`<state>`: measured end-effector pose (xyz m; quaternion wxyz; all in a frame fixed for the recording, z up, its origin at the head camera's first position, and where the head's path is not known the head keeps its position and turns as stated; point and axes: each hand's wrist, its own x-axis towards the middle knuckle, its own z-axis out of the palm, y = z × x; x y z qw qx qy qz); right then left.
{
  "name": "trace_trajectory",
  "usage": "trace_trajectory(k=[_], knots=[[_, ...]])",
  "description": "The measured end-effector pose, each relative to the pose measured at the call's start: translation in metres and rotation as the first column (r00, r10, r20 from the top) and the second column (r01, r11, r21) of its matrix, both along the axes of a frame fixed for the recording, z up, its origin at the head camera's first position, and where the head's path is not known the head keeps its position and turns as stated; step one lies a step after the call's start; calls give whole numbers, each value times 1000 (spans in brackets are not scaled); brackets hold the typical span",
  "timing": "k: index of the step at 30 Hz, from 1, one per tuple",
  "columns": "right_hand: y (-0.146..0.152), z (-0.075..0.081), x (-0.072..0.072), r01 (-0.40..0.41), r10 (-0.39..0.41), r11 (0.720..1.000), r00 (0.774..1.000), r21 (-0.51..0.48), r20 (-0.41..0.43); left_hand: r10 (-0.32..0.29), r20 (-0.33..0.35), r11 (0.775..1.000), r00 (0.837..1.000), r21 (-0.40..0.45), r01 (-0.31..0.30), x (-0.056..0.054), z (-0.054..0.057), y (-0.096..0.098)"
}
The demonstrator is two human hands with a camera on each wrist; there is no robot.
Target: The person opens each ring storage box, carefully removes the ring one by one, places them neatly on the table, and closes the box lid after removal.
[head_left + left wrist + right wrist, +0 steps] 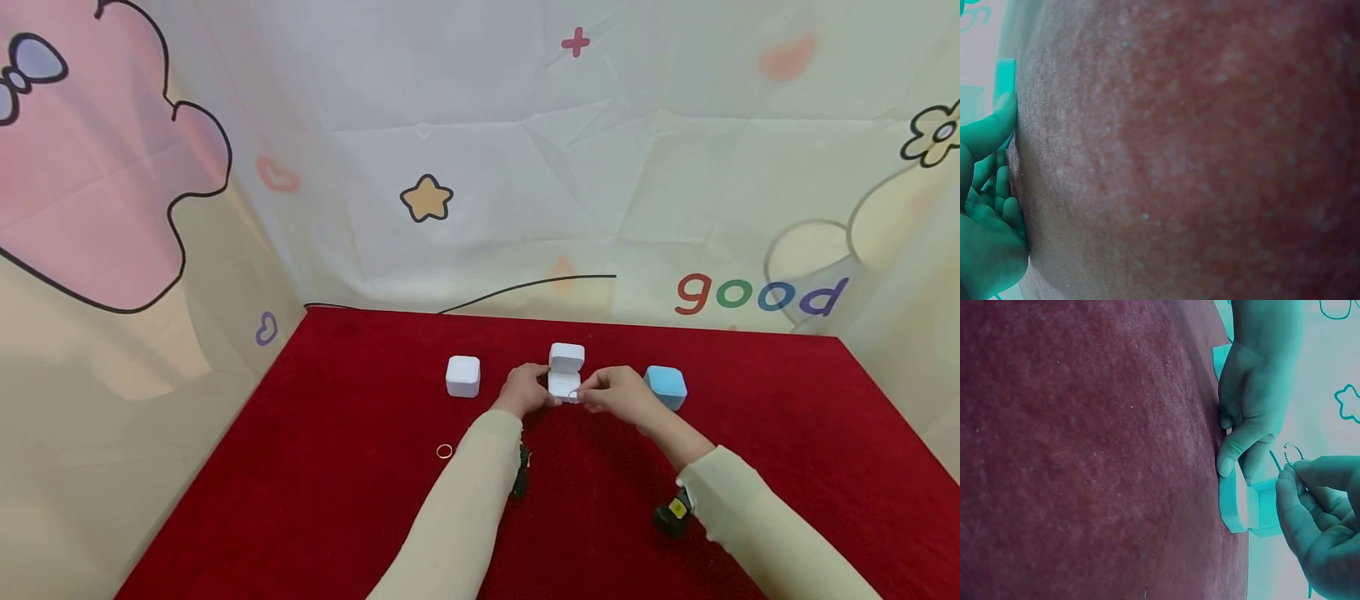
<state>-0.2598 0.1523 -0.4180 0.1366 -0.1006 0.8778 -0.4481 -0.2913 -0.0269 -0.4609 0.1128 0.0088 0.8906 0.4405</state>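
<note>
A small white ring box stands with its lid raised near the middle of the red-covered table. My left hand grips its left side, the thumb lying along the front edge in the right wrist view. From the other side, my right hand pinches a thin ring between thumb and forefinger, just over the front of the box. The ring carries a row of small beads or stones. In the left wrist view, only part of my left hand shows at the edge.
A closed white box stands to the left, and a light blue box sits behind my right wrist. One gold-coloured ring lies on the red cloth beside my left sleeve. A printed curtain hangs behind the table.
</note>
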Motion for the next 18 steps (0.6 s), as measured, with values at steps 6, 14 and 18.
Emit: trace_trajectory(k=[6,14,18], knots=[[0,-1,4,1,-1,1000,1000,0,5,-5,2,1000,1000,2,5,-2,-2,-1],[-1,-4,9,8,-7,1000,1000,-23,17,1,-2,1000,1000,-10,-1,0,-1,-1],[-2,-6,12,8,-7,1000,1000,-27,20,-1,1,1000,1000,-1,1,1,1,-1]])
